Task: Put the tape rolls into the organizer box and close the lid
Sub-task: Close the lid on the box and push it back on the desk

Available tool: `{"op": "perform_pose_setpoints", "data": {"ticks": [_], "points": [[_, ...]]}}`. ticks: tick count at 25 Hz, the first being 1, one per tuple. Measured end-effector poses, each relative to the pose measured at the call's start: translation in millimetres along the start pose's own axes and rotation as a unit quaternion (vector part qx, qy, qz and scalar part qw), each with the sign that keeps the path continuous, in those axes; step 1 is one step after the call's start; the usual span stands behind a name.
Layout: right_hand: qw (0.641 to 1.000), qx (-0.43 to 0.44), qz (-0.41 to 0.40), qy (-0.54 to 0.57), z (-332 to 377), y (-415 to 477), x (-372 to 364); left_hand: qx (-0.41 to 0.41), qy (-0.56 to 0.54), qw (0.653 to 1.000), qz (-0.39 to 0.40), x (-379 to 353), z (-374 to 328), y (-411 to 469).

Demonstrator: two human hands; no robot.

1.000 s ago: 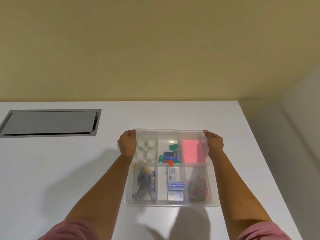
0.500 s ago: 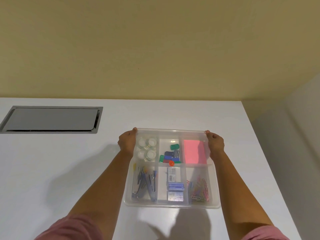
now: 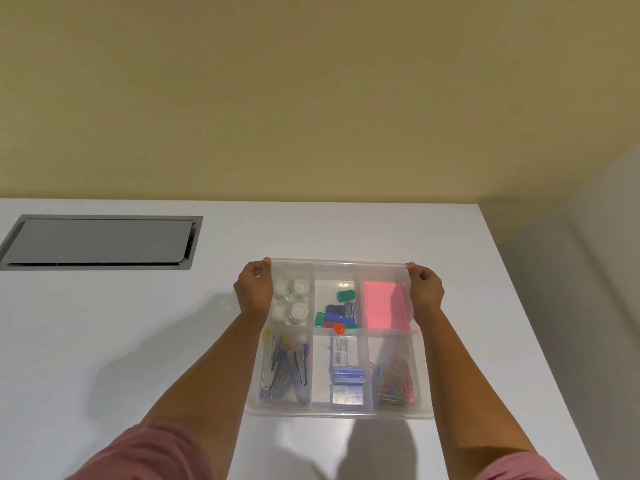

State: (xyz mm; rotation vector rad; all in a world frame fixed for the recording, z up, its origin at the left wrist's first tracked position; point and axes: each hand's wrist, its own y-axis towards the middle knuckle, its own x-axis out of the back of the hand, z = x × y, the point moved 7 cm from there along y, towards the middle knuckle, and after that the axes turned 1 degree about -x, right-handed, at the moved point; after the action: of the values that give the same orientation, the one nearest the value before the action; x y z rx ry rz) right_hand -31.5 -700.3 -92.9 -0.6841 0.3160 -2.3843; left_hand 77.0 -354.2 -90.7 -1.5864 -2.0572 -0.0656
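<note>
The clear organizer box [image 3: 341,414] lies on the white table in front of me. Several clear tape rolls [image 3: 291,302] sit in its far left compartment. A transparent lid [image 3: 337,263] lies over the box, and the contents show hazily through it. My left hand [image 3: 254,289] grips the lid's far left corner. My right hand [image 3: 426,289] grips the far right corner. Both thumbs curl over the far edge.
The other compartments hold coloured clips [image 3: 341,311], a pink note pad [image 3: 385,305], staplers [image 3: 285,370], staple boxes [image 3: 347,377] and paper clips [image 3: 396,382]. A grey hatch [image 3: 100,242] is set into the table at far left. The table's right edge [image 3: 540,341] runs close to the box.
Both hands stay at the lid's far corners, with fingers curled a little tighter on the far edge. The view has shifted slightly.
</note>
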Motion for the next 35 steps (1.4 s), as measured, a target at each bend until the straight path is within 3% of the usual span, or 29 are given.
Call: {"op": "perform_pose_setpoints", "data": {"ticks": [8,18,24,31,35], "points": [[0.998,0.023,0.04,-0.052,-4.5,-21.9,14.1,-0.048,0.076,0.996,0.028,13.8,0.1,-22.0],[0.994,0.009,0.1,-0.046,-54.2,-84.1,53.2,-0.009,0.102,0.994,0.029,55.6,37.6,-88.7],[0.989,-0.007,0.132,-0.063,-80.6,-113.0,73.4,0.043,0.072,0.996,-0.006,82.6,66.8,-137.2],[0.981,-0.07,0.172,0.063,-108.5,-143.4,90.1,0.154,-0.037,0.987,-0.022,91.8,99.9,-166.7],[0.979,-0.063,0.176,0.076,-108.8,-148.3,92.1,0.197,-0.065,0.978,-0.001,90.7,105.2,-163.4]]}}
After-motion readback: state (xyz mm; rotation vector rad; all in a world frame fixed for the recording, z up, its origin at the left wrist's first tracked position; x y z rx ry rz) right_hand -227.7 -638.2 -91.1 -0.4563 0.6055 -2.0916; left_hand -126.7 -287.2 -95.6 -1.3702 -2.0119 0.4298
